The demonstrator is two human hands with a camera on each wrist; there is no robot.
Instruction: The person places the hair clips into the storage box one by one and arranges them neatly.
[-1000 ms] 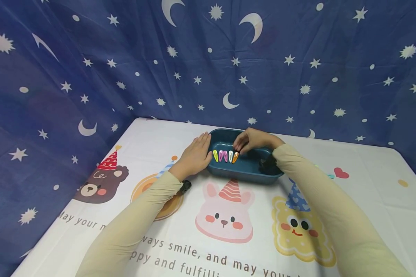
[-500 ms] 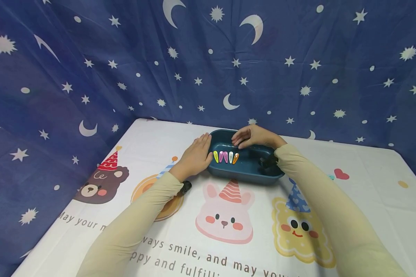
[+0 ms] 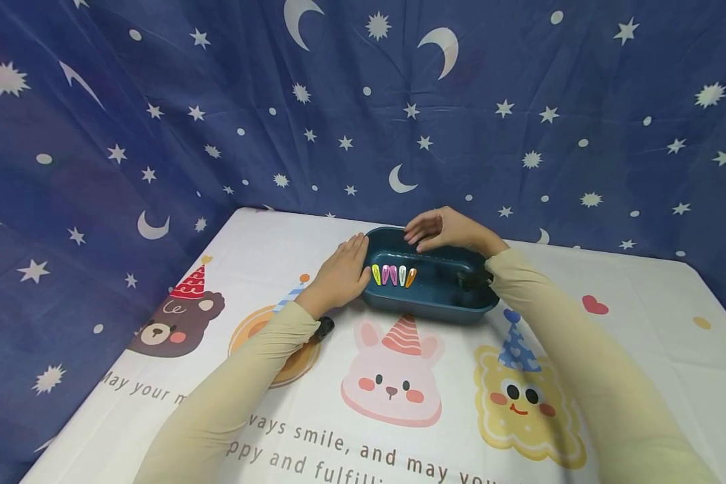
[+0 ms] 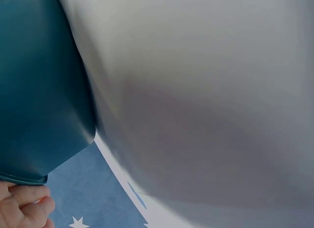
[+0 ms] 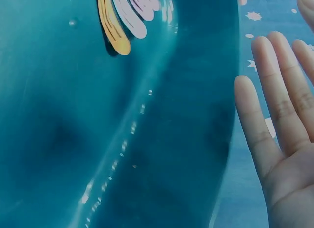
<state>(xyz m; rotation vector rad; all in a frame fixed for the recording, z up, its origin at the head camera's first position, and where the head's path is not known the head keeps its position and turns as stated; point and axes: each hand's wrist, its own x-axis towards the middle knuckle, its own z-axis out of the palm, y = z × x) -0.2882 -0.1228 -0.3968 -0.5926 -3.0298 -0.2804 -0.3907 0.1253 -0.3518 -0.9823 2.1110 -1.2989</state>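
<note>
Teal-walled, the basin (image 3: 429,310) has the right hand (image 3: 450,228) empty, fingers parted, above its far rim, the left hand (image 3: 337,274) straight-fingered against its left end, and five snap hair clips (image 3: 394,275) inside lying lengthwise near-to-far.

There are five hair clips (image 3: 393,275) and one basin (image 3: 426,310).
</note>
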